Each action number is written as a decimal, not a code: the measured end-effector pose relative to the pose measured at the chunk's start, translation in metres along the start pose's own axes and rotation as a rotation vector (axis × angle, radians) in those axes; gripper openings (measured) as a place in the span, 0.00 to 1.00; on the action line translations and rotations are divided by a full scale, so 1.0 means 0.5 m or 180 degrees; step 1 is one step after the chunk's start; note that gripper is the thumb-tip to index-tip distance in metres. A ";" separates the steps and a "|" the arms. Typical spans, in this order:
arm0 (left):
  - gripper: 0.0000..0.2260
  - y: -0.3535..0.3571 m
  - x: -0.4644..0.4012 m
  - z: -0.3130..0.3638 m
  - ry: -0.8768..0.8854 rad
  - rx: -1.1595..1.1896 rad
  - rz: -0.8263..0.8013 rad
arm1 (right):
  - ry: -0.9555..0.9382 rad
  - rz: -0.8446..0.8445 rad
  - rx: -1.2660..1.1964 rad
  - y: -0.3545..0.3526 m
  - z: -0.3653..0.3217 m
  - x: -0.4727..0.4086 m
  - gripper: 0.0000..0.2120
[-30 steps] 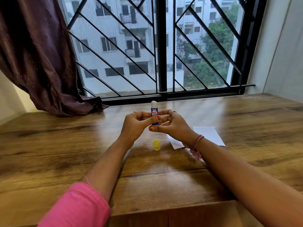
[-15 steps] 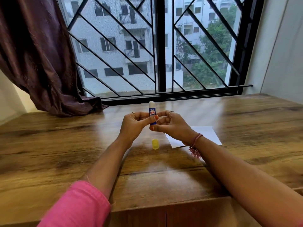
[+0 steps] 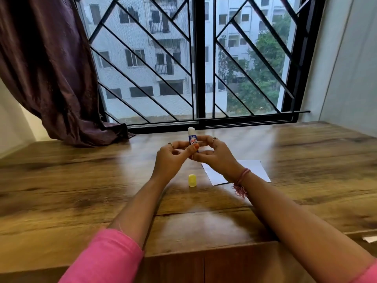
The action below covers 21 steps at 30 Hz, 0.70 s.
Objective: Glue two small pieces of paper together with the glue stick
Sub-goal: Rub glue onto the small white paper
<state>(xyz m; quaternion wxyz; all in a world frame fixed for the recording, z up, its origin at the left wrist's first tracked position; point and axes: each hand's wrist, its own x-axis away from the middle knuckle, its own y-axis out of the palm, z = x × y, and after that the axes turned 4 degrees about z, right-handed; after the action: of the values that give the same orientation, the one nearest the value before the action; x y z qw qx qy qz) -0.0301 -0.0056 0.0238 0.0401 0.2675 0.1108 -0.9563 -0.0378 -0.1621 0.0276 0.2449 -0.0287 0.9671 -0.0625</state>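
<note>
Far left, a dark purple curtain [image 3: 49, 64] hangs down & bunches on the tabletop [image 3: 61, 180] by the window grille [image 3: 195, 58]. Pink sleeve [image 3: 106, 256] on the left arm, low in the head view. Left hand [image 3: 170, 158] is raised above the wood near centre, fingers curled, thumb w/ orange nail pressed on the front of the glue stick [image 3: 192, 140]; ring on one finger. Stick stands upright between both hands, uncapped, white glue end on top, blue label facing the camera. Below it & apart, the yellow cap [image 3: 192, 180] stands on the wood, just left of the paper [image 3: 253, 170]. Right hand [image 3: 214, 156] meets the left at the stick, its grip curled round the lower barrel w/ fingertips pinching it; ring on a finger too, pink thread band [image 3: 241, 178] at the wrist. White paper lies flat under/behind the right wrist, partly hidden by it; can't tell if it's one sheet or two. Far right, low edge, a small white scrap [image 3: 370, 239] on a lower ledge.
</note>
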 end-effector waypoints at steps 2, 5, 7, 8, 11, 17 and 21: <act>0.12 -0.003 0.007 0.007 0.0278 -0.0430 0.0190 | 0.0061 0.0047 -0.0111 -0.012 -0.006 0.004 0.20; 0.06 -0.009 0.036 0.029 0.0646 -0.0750 0.0251 | 0.0260 0.0145 -0.0262 -0.040 -0.012 0.021 0.23; 0.03 -0.010 0.071 0.038 0.0727 -0.0910 -0.0196 | 0.0340 0.0152 -0.0295 -0.065 -0.013 0.038 0.22; 0.06 -0.009 0.092 0.040 0.0723 -0.1007 -0.0504 | 0.0376 0.0152 -0.0277 -0.080 -0.012 0.048 0.21; 0.05 -0.011 0.152 0.040 0.0773 -0.1666 -0.1330 | 0.0472 0.0151 -0.0232 -0.125 -0.012 0.076 0.20; 0.17 -0.001 0.186 0.045 0.1038 -0.2394 -0.1349 | 0.0728 0.0255 -0.0383 -0.207 -0.016 0.115 0.15; 0.19 0.032 0.165 0.035 0.1147 -0.2723 -0.1350 | 0.0958 0.0523 -0.0616 -0.224 0.000 0.130 0.12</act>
<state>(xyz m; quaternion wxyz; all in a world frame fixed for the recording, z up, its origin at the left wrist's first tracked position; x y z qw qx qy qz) -0.1075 -0.0267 -0.0076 -0.0687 0.3595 0.5494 -0.7511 -0.0923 -0.2784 0.0123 0.0980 0.0366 0.9934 0.0473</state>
